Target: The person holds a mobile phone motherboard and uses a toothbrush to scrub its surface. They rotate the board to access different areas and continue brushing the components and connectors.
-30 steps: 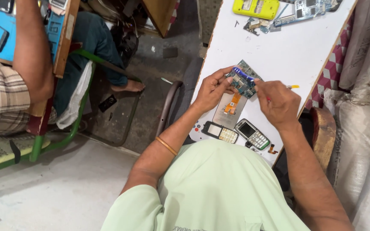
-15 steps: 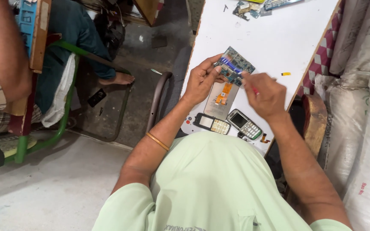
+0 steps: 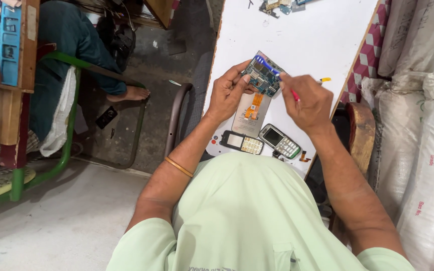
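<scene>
Two keypad phones (image 3: 262,141) lie nearest on the white bench (image 3: 317,45). Above them, a circuit board (image 3: 263,76) is pinched by the left hand (image 3: 229,93); a red-tipped tool (image 3: 294,94) is gripped by the right hand (image 3: 310,103). A slip could gouge components or tear the orange ribbon cable (image 3: 253,106).
</scene>
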